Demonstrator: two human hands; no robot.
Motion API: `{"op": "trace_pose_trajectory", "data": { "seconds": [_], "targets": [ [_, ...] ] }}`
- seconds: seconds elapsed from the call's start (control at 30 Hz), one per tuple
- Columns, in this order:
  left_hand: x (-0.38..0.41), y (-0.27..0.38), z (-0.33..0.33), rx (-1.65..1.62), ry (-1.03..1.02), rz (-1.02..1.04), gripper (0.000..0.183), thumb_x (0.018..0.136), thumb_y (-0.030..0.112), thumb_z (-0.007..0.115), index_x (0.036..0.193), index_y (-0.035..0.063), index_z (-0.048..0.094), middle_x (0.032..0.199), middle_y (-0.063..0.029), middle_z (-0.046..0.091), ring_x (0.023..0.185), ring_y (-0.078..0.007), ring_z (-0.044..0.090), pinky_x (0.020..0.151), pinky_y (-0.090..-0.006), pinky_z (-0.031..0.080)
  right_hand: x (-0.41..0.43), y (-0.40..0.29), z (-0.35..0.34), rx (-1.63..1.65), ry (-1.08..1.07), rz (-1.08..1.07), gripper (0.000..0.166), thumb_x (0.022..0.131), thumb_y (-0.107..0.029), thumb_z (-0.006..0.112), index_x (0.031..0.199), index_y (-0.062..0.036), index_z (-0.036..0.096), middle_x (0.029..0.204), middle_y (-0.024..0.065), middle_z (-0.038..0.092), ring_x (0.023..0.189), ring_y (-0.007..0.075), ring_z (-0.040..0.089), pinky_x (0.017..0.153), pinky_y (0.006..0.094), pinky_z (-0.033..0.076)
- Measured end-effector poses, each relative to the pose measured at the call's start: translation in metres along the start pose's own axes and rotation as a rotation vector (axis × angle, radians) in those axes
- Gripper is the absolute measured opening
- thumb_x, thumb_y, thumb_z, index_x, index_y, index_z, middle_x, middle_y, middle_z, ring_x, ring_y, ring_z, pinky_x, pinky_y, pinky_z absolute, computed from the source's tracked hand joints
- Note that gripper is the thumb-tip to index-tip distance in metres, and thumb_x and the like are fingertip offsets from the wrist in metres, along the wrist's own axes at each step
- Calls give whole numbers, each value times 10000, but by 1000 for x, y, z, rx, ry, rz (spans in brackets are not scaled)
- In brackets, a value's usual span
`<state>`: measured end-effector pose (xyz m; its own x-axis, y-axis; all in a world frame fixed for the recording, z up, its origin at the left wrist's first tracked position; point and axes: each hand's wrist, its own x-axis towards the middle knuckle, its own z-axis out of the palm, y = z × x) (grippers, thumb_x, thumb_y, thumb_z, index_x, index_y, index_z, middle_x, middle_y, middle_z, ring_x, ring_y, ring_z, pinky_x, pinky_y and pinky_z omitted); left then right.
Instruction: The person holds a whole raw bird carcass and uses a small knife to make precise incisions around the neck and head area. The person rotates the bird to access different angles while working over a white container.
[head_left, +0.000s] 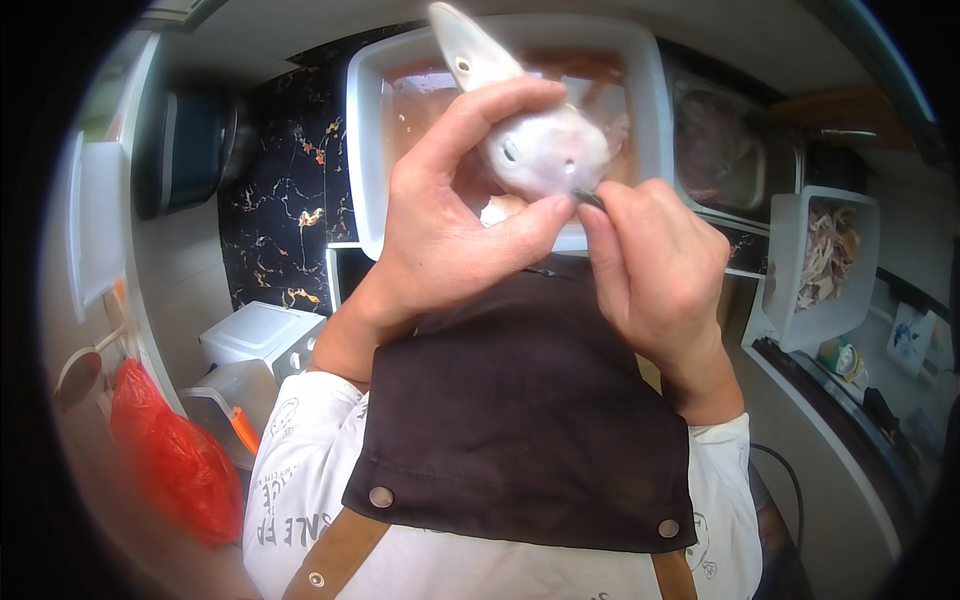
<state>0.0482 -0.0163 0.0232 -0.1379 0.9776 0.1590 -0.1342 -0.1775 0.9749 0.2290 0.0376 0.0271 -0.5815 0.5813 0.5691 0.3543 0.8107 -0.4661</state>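
Observation:
A plucked, pale duck head (551, 150) is in my left hand (457, 202), its bill (476, 52) pointing up and to the left. My left fingers curl over its far side, and the thumb lies along the near side. My right hand (660, 255) pinches a small metal tool (589, 197), which looks like tweezers, with its tip at the skin of the head. Most of the tool is hidden by my fingers. Below the head stands a white plastic tub (360, 150) of reddish water. Something pale (501, 210) shows between my left thumb and fingers.
A sink (720, 150) with blurred contents lies right of the tub. Farther right, a white bin (795, 262) holds pale meat pieces. Black marbled counter (292, 180) extends left. A red plastic bag (176, 457) hangs lower left, near a white appliance (262, 334).

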Motion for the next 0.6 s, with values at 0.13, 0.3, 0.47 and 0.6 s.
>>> {"op": "trace_pose_trajectory", "data": {
  "seconds": [0.13,0.3,0.47,0.6],
  "targets": [
    [0,0,0,2,-7,2,622,791,-51,717,1376,-49,507,1324,-129,565,1236,-194,557,1037,-336,482,1,-1,-1,-17,-7,-21,143,825,-75,744,897,-53,623,694,72,519,552,245,560,479,364,442],
    [0,0,1,0,-12,-17,616,791,-61,710,1373,-49,507,1314,-128,567,1226,-191,563,1023,-332,493,2,-1,-3,-30,-33,-45,137,810,-61,733,879,-50,615,683,71,506,556,238,557,482,362,442],
    [1,-2,0,8,-27,1,616,794,-63,709,1375,-48,504,1310,-130,566,1216,-190,567,1017,-329,496,1,-1,-4,-24,-53,-34,131,812,-57,729,859,-46,607,674,70,496,557,236,553,482,363,436],
    [2,-3,-1,2,-31,4,621,793,-63,714,1376,-49,502,1309,-130,565,1210,-189,569,1014,-326,495,1,-1,-4,-25,-57,-34,129,814,-58,728,855,-45,607,671,69,494,557,235,552,482,362,434]
  ]
}}
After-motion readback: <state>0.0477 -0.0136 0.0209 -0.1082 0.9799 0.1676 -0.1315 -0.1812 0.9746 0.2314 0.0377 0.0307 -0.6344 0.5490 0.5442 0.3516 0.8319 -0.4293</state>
